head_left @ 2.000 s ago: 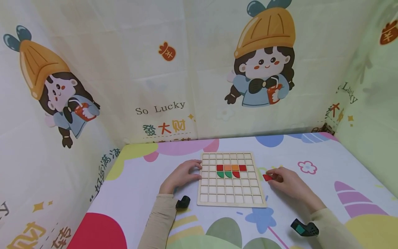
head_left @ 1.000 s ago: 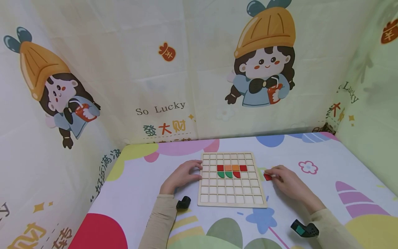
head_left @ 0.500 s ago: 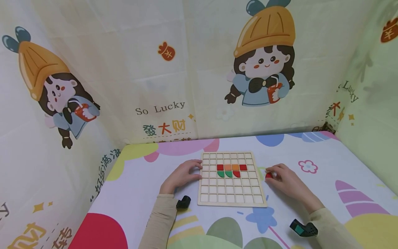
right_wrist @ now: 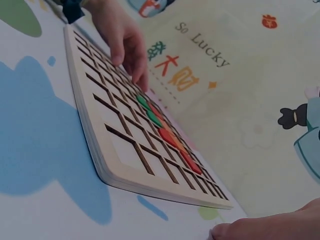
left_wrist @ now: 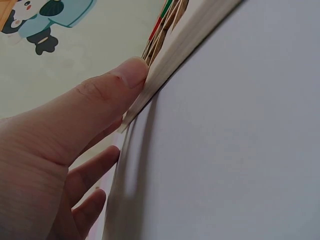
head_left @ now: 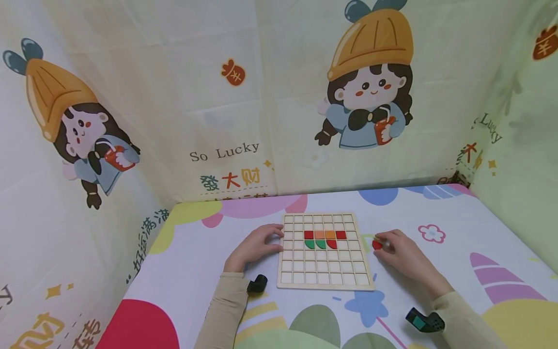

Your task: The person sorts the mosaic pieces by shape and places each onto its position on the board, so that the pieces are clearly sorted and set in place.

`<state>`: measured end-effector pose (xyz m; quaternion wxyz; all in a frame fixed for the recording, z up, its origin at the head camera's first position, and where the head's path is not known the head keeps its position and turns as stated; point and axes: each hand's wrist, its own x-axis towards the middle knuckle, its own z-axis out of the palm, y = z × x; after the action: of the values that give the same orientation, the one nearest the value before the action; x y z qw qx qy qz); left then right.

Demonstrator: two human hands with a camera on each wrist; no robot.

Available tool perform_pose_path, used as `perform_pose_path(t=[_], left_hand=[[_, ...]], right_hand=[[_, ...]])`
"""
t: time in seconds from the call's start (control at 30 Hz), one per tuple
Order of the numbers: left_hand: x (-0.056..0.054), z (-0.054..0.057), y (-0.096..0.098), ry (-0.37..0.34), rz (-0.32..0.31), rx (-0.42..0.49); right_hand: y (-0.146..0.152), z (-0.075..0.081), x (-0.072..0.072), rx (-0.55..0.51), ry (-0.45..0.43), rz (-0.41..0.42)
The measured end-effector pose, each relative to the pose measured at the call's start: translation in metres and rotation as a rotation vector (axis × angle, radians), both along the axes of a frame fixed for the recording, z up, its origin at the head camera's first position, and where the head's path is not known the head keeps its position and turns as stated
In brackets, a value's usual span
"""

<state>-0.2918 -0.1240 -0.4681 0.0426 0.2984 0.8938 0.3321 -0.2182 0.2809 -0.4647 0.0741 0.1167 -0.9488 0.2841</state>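
A square wooden grid board (head_left: pixel 301 266) lies flat on the table. One row of it holds red, light orange, orange and red square tiles (head_left: pixel 330 235). Below them sit two green quarter-circle tiles (head_left: pixel 320 244) and a red quarter-circle tile (head_left: pixel 332 244). My left hand (head_left: pixel 255 246) rests against the board's left edge, thumb and fingertips touching it. Right of the board, my right hand (head_left: pixel 403 252) pinches a small red tile (head_left: pixel 377 245) between thumb and fingers, just above the table. Its full shape is partly hidden by the fingers; the right wrist view shows only the thumb (right_wrist: pixel 260 229).
The table (head_left: pixel 209 237) wears a cloth with colourful prints. Behind and at both sides hang printed cloth walls (head_left: pixel 287 97). A black wrist device (head_left: pixel 426 321) sits on the right wrist, and another (head_left: pixel 257 283) on the left.
The red tile has turned between the right fingertips, showing less of itself than before. The right hand stays in nearly the same place. The left hand and the board have not moved.
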Motion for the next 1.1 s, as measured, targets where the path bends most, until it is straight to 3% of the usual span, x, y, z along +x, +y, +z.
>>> perform_pose_path(t=[0.2, 0.67, 0.83, 1.1], left_hand=[[-0.0003, -0.0013, -0.0005, 0.006, -0.005, 0.007], [-0.0015, -0.0031, -0.0009, -0.003, 0.0, 0.004], [-0.0016, -0.0029, -0.0007, 0.008, -0.004, 0.005], [-0.0012, -0.0024, -0.0011, 0.007, -0.006, 0.005]], right_hand=[[0.0039, -0.0019, -0.0003, 0.001, 0.034, 0.004], [0.0033, -0.0026, -0.0009, -0.005, 0.026, 0.008], [0.0016, -0.0025, 0.0002, -0.004, 0.077, 0.048], [-0.0014, -0.001, -0.0003, 0.024, 0.056, 0.051]])
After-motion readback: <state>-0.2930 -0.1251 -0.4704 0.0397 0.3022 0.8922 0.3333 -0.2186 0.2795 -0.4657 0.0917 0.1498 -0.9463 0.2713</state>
